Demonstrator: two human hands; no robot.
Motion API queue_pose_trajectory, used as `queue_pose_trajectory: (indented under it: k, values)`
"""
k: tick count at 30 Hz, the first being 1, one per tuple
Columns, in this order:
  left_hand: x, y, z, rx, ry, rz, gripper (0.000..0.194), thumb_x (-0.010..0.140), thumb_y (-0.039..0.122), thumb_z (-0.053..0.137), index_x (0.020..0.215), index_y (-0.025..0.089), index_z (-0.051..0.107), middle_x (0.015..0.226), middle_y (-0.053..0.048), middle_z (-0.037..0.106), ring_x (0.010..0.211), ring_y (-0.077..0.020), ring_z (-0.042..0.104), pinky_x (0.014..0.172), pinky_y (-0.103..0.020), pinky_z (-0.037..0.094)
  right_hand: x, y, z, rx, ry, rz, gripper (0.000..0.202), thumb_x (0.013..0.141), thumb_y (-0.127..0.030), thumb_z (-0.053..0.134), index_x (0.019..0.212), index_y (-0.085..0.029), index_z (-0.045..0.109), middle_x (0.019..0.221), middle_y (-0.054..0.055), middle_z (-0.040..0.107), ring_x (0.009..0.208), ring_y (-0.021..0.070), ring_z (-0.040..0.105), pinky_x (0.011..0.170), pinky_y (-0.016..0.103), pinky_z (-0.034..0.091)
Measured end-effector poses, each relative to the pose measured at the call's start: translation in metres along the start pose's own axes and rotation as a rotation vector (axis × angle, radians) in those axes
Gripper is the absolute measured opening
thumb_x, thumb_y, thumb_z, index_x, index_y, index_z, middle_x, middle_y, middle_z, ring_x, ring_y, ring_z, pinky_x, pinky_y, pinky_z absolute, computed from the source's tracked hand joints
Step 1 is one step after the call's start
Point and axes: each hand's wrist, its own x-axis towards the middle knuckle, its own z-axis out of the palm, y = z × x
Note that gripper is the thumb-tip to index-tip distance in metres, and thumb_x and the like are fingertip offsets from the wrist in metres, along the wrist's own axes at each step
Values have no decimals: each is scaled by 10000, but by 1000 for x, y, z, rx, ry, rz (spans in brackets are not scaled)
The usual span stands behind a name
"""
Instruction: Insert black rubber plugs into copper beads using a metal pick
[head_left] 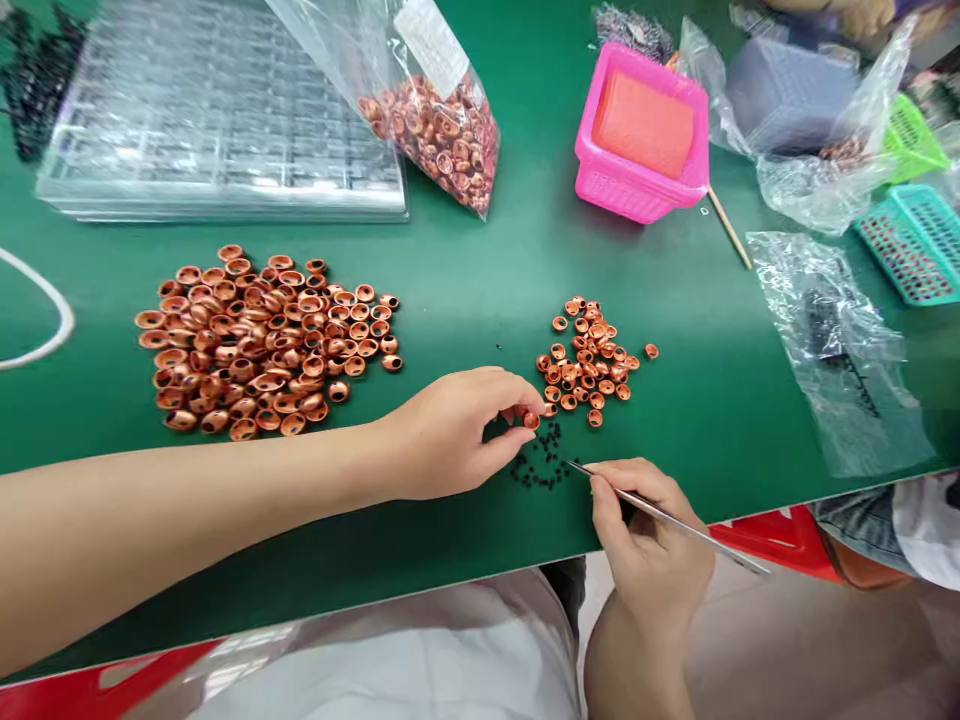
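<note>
My left hand (457, 430) pinches one small copper-coloured, hollow cup-like piece (531, 421) between thumb and forefinger. My right hand (660, 540) grips a slim metal tool (675, 522) with a pointed tip; whether it has one prong or two I cannot tell. The tip points at a scatter of tiny black bits (541, 465) on the table. Just beyond these bits lies a small heap of copper-coloured pieces (589, 365). A larger heap of similar hollow copper-coloured pieces (255, 345) spreads out beyond my left forearm.
Stacked clear plastic trays (225, 130) stand at the back left beside a bag of copper-coloured pieces (450, 130). A pink basket (637, 195) holds an orange block, with a wooden stick (729, 228) nearby. Plastic bags (840, 370) and a teal basket (911, 245) lie right.
</note>
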Motion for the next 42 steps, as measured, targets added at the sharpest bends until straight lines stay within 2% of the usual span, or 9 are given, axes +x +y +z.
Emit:
queue_pose_trajectory:
  k: [7, 15, 27, 37, 42]
  values:
    - [2, -3, -1, -37, 37, -13, 112, 884, 139, 603, 988, 157, 643, 892, -13, 676, 797, -131, 626, 714, -231, 493, -1, -1, -3, 48, -103, -45, 289, 797, 1, 673, 973, -228, 662, 890, 14, 738, 791, 178, 700, 662, 340, 579]
    - [2, -3, -1, -34, 54, 13, 119, 880, 137, 616, 991, 148, 659, 879, -16, 686, 785, -127, 634, 705, -225, 501, -1, -1, -1, 63, -44, -38, 300, 798, 12, 669, 981, -227, 658, 887, 14, 729, 809, 182, 707, 672, 340, 584]
    - [2, -5, 1, -24, 60, 42, 146, 881, 129, 611, 1014, 142, 670, 889, -25, 693, 809, -133, 642, 722, -231, 509, 0, -1, -4, 31, -109, -53, 331, 785, 38, 674, 1004, -208, 647, 935, 25, 733, 854, 182, 696, 719, 356, 581]
    - [1, -5, 2, -16, 58, 48, 163, 885, 129, 602, 1031, 148, 672, 892, -24, 696, 819, -135, 646, 717, -232, 510, -1, 0, -2, 10, -104, -41, 292, 805, -6, 671, 986, -234, 652, 912, 12, 736, 833, 185, 704, 695, 353, 581]
    - [0, -6, 2, -20, 59, 60, 164, 893, 132, 599, 1041, 144, 668, 909, -35, 700, 838, -144, 646, 738, -244, 514, 1, -1, -1, 23, -45, -65, 263, 813, -27, 672, 967, -240, 666, 876, 7, 740, 795, 185, 714, 685, 353, 589]
